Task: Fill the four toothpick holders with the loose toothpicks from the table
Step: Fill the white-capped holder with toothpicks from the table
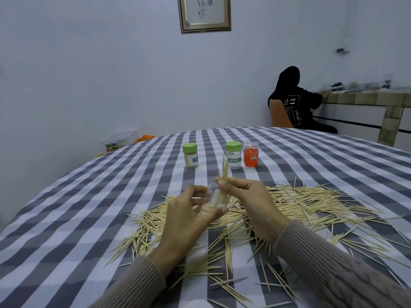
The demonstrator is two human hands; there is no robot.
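My left hand curls round one clear holder, lifted just above the heap of loose toothpicks spread across the near checked tablecloth. My right hand pinches a small bunch of toothpicks upright, their lower ends inside that holder. Three more holders stand farther off: two with green lids and one orange at the right, touching its neighbour.

The left hand covers most of the clear holder; at twelve o'clock the top edge crops the framed picture, its writing blurred
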